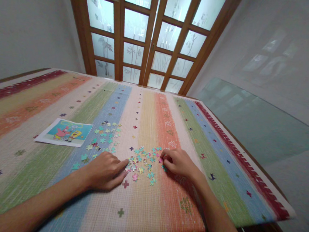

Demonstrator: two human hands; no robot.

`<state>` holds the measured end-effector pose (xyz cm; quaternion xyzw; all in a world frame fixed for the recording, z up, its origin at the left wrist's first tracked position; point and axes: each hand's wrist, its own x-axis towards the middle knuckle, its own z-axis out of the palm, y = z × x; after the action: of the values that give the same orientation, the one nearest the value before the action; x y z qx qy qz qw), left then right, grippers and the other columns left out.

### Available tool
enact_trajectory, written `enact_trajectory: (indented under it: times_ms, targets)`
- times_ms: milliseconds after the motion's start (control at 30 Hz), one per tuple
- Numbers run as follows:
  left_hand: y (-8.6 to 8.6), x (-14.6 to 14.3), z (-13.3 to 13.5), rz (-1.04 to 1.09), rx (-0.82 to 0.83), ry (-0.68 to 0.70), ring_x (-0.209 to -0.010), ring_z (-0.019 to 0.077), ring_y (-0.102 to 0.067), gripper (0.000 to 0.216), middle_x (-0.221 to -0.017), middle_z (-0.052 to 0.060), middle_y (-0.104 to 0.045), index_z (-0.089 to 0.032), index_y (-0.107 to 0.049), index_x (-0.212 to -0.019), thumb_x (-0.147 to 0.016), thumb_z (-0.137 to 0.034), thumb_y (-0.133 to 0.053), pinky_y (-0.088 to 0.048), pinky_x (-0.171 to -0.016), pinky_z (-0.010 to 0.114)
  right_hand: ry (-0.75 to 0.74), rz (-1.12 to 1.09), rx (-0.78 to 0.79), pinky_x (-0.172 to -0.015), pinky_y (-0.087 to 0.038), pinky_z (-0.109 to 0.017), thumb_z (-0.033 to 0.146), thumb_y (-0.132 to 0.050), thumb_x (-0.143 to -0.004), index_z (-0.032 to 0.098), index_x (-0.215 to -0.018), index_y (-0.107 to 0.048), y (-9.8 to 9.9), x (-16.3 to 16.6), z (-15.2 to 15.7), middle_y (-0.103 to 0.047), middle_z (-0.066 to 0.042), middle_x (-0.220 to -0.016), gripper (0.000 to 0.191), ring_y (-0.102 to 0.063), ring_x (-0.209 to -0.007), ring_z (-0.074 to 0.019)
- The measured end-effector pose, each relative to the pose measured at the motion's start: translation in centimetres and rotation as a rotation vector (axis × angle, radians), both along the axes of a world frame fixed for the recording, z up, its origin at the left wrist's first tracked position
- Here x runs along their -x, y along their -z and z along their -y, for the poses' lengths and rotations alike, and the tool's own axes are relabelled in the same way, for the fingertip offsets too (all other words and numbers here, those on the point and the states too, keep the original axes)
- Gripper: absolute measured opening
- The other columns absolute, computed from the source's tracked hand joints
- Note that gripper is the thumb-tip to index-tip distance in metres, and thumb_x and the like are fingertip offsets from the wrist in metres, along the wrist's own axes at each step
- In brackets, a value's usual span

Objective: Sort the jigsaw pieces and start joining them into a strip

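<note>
Fingers [121, 165] of the left hand [106, 171] lie stretched flat and close together, palm down. Their tips touch the left edge of a loose scatter of small cardboard jigsaw pieces [145, 162], mostly teal with bits of pink and yellow. The right hand [178, 162] rests at the scatter's right edge, its fingers curled narrowly down onto the pieces; whether they pinch one is too small to tell. The scatter sits between the two hands, on the cream and orange bands.

Everything lies on a coarse woven tablecloth [161, 206] of long pastel stripes, dotted with little stitched crosses and bordered in dark red at left and right. Its near edge ends just under the forearms [50, 197]. A wide stretch of plain cloth runs from the right hand to the red border.

A little farther left, a second scatter of teal pieces [104, 136] spreads over the blue stripe, its nearest pieces close to the left wrist. Just beside it lies a flat rectangular printed cartoon picture [64, 132] with a white margin.

Beyond these, plain cloth runs on to the far edge. Behind that stands a brown wooden double door [149, 37] with frosted glass panes. A greenish rounded glass sheet [254, 121] leans against the grey wall [303, 55] on the right.
</note>
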<state>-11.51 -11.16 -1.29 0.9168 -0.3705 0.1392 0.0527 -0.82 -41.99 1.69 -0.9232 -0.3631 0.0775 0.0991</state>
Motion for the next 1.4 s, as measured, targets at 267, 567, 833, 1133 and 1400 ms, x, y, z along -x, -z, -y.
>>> enact_trajectory:
  times_ms: [267,567,833,1133,1400]
  targets:
    - [-0.1,-0.04,0.06,0.009,-0.027,0.011,-0.047,0.0191,-0.058,0.018,-0.059,0.001,-0.065,-0.019,-0.058,-0.099,-0.102,-0.025,-0.041,-0.038,-0.049,0.035,0.019,0.002,0.003,-0.066,-0.032,-0.029,0.006,-0.06,-0.082,0.019,-0.099,-0.078,-0.27,-0.01,-0.14,-0.077,-0.006,-0.083,0.027,-0.063,-0.074,-0.0184]
    - [-0.18,0.04,0.06,0.008,0.011,0.043,-0.046,0.0185,-0.056,0.019,-0.059,0.001,-0.064,-0.019,-0.057,-0.1,-0.104,-0.025,-0.04,-0.037,-0.048,0.035,0.01,0.02,0.011,-0.066,-0.031,-0.03,0.009,-0.06,-0.085,0.019,-0.099,-0.077,-0.2,-0.02,-0.14,-0.077,-0.005,-0.08,0.024,-0.062,-0.07,-0.0179]
    - [0.15,-0.12,0.07,0.03,0.002,0.048,-0.046,0.018,-0.056,0.021,-0.058,0.0,-0.063,-0.019,-0.056,-0.099,-0.107,-0.025,-0.038,-0.036,-0.048,0.034,0.01,0.024,0.006,-0.065,-0.03,-0.029,0.011,-0.061,-0.086,0.019,-0.099,-0.078,-0.47,0.24,-0.19,-0.077,-0.006,-0.08,0.024,-0.062,-0.07,-0.0178]
    - [0.37,-0.13,0.03,0.024,0.015,0.05,-0.046,0.017,-0.057,0.021,-0.058,0.0,-0.063,-0.019,-0.057,-0.101,-0.109,-0.026,-0.039,-0.038,-0.049,0.032,0.008,0.021,-0.005,-0.064,-0.031,-0.029,0.014,-0.062,-0.088,0.02,-0.099,-0.078,-0.44,0.17,-0.16,-0.076,-0.005,-0.078,0.021,-0.061,-0.069,-0.0179]
    - [0.13,-0.05,0.07,0.023,0.0,0.05,-0.046,0.018,-0.057,0.019,-0.059,0.0,-0.064,-0.02,-0.056,-0.1,-0.106,-0.024,-0.038,-0.038,-0.048,0.034,0.038,0.03,-0.002,-0.065,-0.033,-0.028,0.009,-0.061,-0.085,0.021,-0.099,-0.079,-0.22,-0.34,0.61,-0.075,-0.003,-0.077,0.025,-0.062,-0.07,-0.0175]
